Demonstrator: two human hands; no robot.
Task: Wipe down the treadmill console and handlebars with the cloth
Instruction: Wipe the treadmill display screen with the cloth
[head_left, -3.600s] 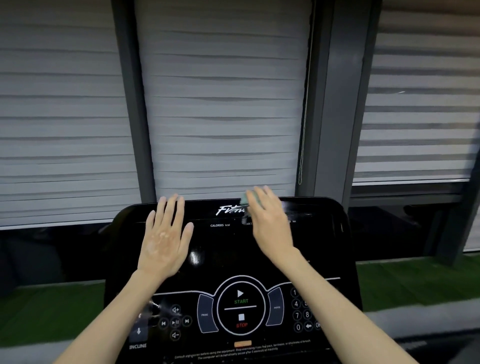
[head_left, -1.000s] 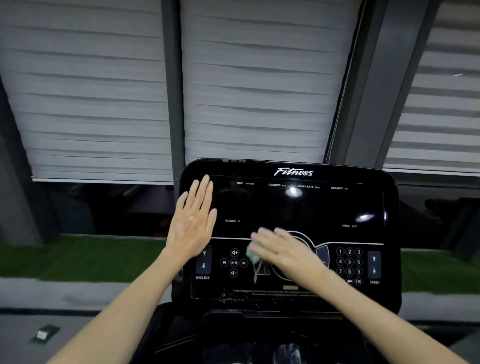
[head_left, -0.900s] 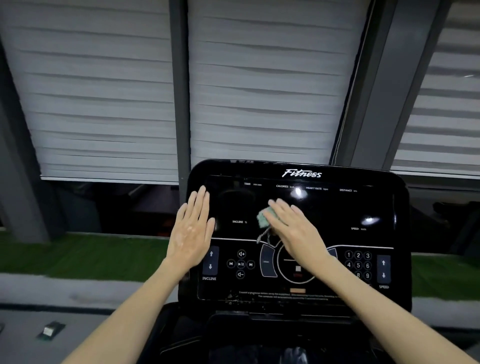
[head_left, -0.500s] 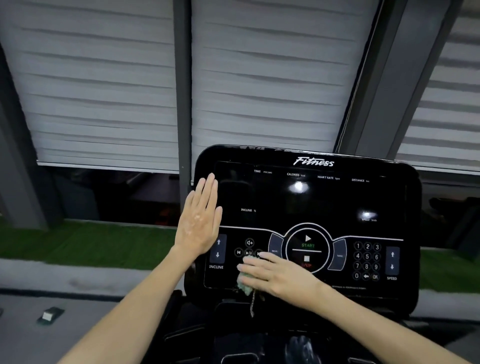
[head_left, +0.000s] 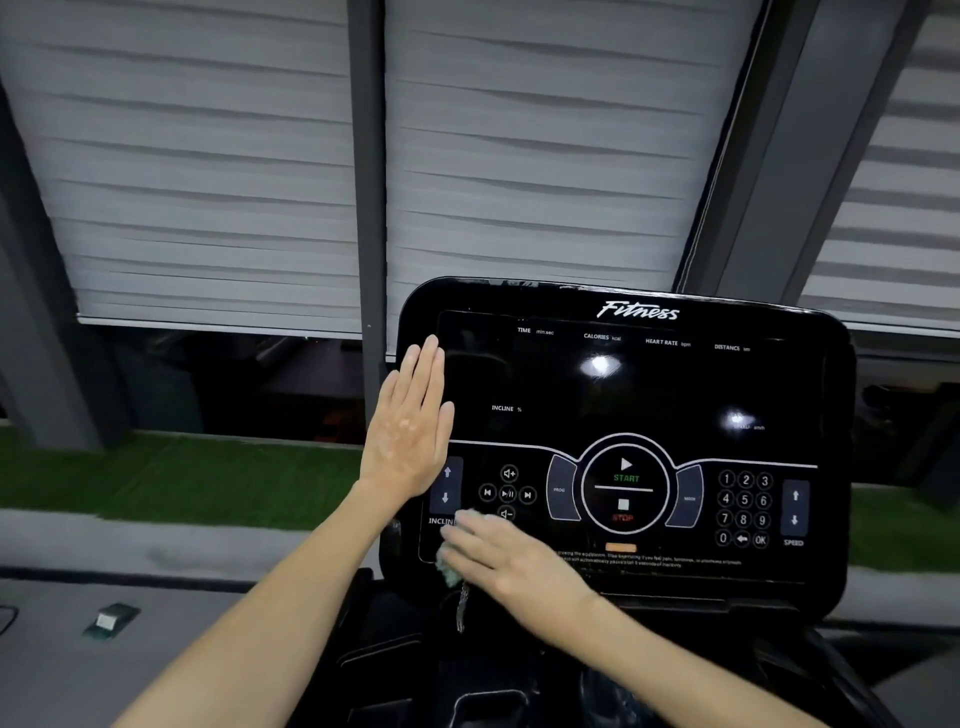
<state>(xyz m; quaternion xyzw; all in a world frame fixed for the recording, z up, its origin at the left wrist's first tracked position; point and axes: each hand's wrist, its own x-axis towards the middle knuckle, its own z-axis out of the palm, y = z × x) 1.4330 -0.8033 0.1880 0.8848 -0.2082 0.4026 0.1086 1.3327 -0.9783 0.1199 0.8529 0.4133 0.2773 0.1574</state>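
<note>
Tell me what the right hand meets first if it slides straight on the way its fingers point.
The right hand, flat on the cloth, points left and slightly up: it would cross the INCLINE label, then probably meet the left hand at the console edge.

A gym: a treadmill console (head_left: 623, 415) marked "Fitness" faces blinds (head_left: 208, 182), with green turf (head_left: 156, 478) beyond.

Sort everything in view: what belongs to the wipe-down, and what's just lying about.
Job in hand:
treadmill console
cloth, pressed to the console's lower left corner by the right hand
left hand, flat on the console's left edge

Lying about:
small green and white object on the floor at left
window blinds
green turf
</note>
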